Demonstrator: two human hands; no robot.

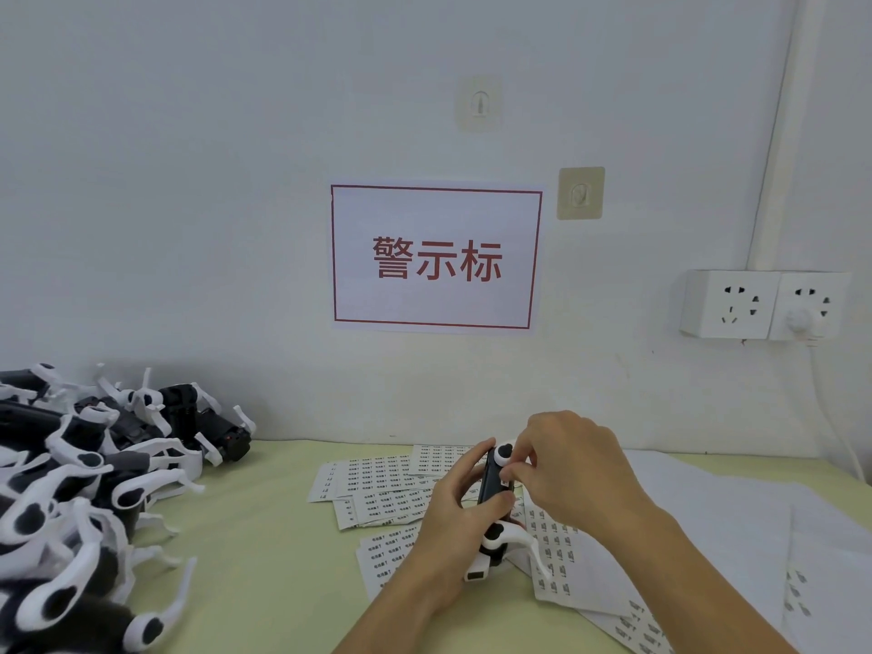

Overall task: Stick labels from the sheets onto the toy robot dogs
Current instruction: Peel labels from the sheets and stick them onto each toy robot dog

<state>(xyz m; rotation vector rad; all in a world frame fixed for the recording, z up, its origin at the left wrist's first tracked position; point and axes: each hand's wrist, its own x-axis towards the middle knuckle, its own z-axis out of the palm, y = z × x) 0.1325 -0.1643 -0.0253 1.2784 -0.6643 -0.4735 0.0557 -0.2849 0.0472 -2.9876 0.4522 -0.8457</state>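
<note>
A black toy robot dog (490, 493) with white legs is gripped by the left hand (443, 521); right hand (566, 469) fingers pinch its side above label sheets (377, 483).

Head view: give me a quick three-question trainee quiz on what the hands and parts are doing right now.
1. True or false: the left hand grips the toy robot dog.
2. The pile of toy robot dogs lies: A) at the left of the table, B) on the label sheets, C) under the wall socket.
3. Fill in: the right hand works with its fingertips at the dog's ____ end, above the label sheets.

Key: 1 true; 2 A; 3 far.
</note>
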